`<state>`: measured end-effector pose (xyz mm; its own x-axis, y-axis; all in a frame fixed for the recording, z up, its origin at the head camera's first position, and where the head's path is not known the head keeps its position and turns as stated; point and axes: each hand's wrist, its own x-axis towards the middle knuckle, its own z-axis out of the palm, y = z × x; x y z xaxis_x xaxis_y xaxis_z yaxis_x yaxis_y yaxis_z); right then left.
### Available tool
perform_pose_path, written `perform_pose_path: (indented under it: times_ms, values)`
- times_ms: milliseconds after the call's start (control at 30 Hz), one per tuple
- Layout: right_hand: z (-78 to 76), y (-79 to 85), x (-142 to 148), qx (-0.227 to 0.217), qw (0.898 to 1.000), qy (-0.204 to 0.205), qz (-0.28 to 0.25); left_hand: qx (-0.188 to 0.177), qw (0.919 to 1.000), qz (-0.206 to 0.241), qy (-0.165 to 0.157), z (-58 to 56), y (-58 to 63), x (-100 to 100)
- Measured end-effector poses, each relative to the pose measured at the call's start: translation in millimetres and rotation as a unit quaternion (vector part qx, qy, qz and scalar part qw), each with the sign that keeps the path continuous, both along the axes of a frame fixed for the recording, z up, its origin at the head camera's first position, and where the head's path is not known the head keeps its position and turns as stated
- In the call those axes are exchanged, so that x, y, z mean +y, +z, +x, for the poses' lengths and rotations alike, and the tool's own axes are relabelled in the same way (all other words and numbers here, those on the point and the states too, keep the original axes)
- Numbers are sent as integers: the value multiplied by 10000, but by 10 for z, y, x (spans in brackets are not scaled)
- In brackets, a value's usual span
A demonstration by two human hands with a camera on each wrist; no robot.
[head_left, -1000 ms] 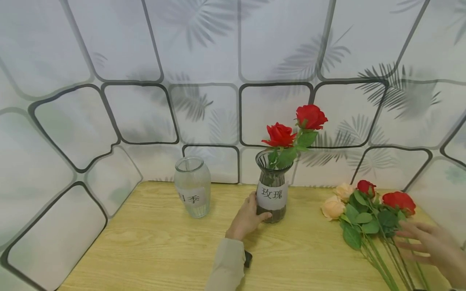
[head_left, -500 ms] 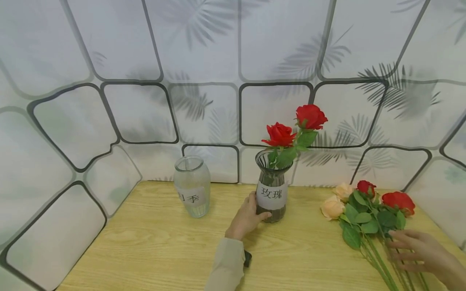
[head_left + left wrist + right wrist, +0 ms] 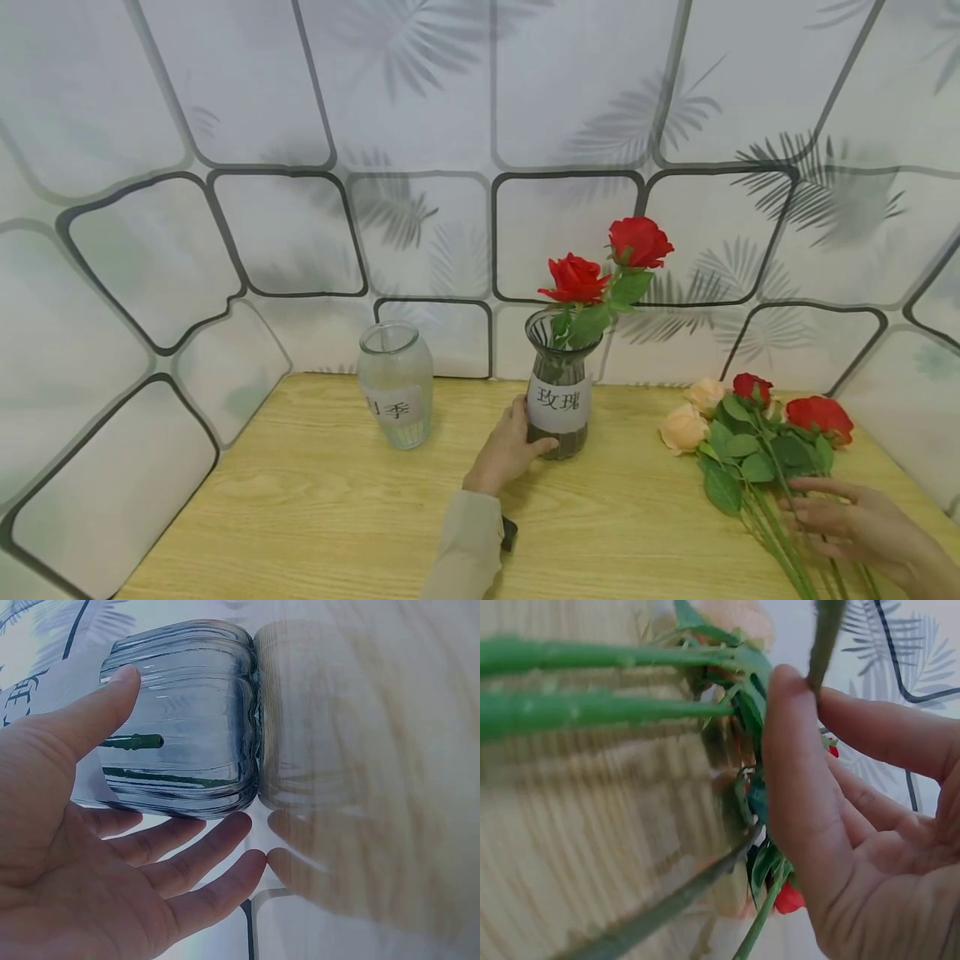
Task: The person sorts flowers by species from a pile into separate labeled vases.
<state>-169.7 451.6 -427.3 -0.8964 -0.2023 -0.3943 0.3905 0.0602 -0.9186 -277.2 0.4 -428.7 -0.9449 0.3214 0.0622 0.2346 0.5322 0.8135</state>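
My left hand (image 3: 510, 450) holds the lower side of a dark glass vase (image 3: 566, 362), its thumb across the front. This vase bears a white paper label with Chinese characters, and two red roses (image 3: 576, 279) stand in it. Stem ends show through its glass base (image 3: 195, 712) in the left wrist view. Over the flowers lying at the right, my right hand (image 3: 862, 525) pinches a thin green stem (image 3: 826, 641) between thumb and index finger. That stem runs up toward a small red rose (image 3: 752, 387) in the head view. The other fingers are spread.
A clear glass vase (image 3: 396, 375) with a similar label stands left of the dark one. Beside the small rose lie another red rose (image 3: 819, 419) and peach roses (image 3: 684, 429), their long stems reaching the table's front. A patterned wall covering (image 3: 420, 233) rises behind the wooden table (image 3: 322, 508).
My right hand has moved left over the stems, and its fingers have closed on one, which now shows raised across the leaves. The left hand and dark vase stay put.
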Motion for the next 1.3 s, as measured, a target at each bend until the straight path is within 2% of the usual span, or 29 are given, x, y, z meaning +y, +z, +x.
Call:
perform_pose_path:
  times_ms: [133, 300, 400, 667, 933, 1167, 1300]
  values:
    - [1, 14, -16, 109, 9998, -118, -143, -28, 10000, -5, -4, -2, -7, 4]
    - [14, 93, -125, 324, 9958, -835, 168, 10, 10000, 9, -10, -6, -7, 7]
    - [25, 138, -186, 487, 9924, -1122, 140, 1, 10000, -8, -30, -9, -8, 7]
    - [46, 198, -300, 1153, 9844, -1322, -110, 29, 10000, -1, -41, -2, -15, 5]
    - [42, 327, -444, 1193, 9760, -1704, -646, 52, 10000, -25, -16, -3, -7, 5]
    - [21, 352, -543, 1441, 9671, -1927, -825, 90, 10000, -19, -20, -1, -4, 5]
    - [14, 361, -580, 1437, 9641, -2051, -879, 101, 9999, -49, -24, -11, -15, 6]
